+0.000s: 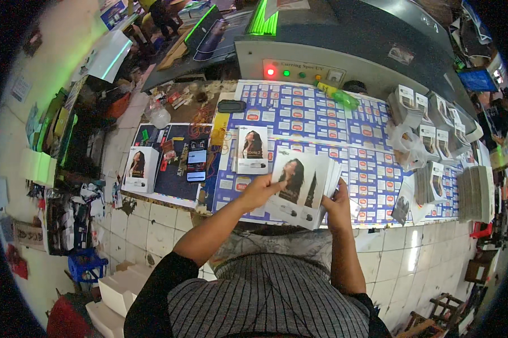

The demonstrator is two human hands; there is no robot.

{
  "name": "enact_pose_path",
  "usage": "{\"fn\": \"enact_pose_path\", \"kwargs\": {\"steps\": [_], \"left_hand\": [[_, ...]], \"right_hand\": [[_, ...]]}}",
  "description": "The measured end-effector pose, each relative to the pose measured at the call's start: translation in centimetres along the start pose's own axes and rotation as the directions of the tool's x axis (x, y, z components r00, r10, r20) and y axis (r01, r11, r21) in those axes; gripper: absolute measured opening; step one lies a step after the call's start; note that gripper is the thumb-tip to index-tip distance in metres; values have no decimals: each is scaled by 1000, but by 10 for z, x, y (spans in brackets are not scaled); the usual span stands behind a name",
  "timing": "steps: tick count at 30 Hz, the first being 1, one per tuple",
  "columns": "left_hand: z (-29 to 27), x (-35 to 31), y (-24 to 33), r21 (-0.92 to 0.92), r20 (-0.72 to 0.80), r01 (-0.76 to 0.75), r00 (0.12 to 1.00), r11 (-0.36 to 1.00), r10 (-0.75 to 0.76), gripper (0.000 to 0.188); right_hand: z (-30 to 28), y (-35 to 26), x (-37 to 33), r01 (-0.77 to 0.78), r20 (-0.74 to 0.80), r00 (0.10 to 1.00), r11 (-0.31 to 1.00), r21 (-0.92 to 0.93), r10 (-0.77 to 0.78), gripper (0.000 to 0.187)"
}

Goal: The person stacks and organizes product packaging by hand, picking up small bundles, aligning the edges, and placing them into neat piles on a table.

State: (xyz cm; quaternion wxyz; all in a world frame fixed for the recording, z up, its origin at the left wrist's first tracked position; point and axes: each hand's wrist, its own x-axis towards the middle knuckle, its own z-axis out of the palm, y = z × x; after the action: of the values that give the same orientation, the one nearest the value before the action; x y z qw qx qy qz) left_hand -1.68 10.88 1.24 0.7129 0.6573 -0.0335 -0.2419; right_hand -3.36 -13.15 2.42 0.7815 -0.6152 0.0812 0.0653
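The left forearm slants up and rightward, its left hand [258,192] at the left edge of a stack of white printed cards [303,188]; the right forearm rises nearly upright, its right hand [338,209] at the opposite edge. The 2 hands grip the stack between them, digits partly curled, some hidden behind. It sits tilted over blue printed sheets [372,194], beside another card stack [253,151].

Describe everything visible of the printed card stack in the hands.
The printed card stack looks like white paperboard, several thin layers fanned toward the right. Its front shows a dark-haired figure above small device pictures. It is held tilted over blue-printed sheets, the left hand at its left edge, the right hand at its right.
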Motion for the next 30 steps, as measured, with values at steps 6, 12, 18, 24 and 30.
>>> {"fn": "enact_pose_path", "kwargs": {"steps": [6, 12, 18, 24, 30], "left_hand": [[-29, 8, -12, 105, -374, -29, 925, 994, 66, 24], [-110, 46, 4, 532, -578, 141, 781, 835, 236, 41], [-81, 56, -18, 789, -600, 387, 653, 477, 463, 63], [9, 22, 10, 355, -106, -22, 992, 935, 64, 34], [-10, 11, -5, 360, -252, -43, 957, 932, 142, 31]], "right_hand": [[-11, 13, 4, -40, -70, 997, 997, 61, 44, 73], [-16, 2, 4, -54, -59, 996, 983, 173, 65, 65], [-16, 19, 10, -24, -63, 997, 983, 184, 37, 72], [-6, 19, 12, -30, -69, 997, 986, 167, 42, 76], [0, 20, 10, -65, -55, 996, 989, 133, 73, 75]]}}
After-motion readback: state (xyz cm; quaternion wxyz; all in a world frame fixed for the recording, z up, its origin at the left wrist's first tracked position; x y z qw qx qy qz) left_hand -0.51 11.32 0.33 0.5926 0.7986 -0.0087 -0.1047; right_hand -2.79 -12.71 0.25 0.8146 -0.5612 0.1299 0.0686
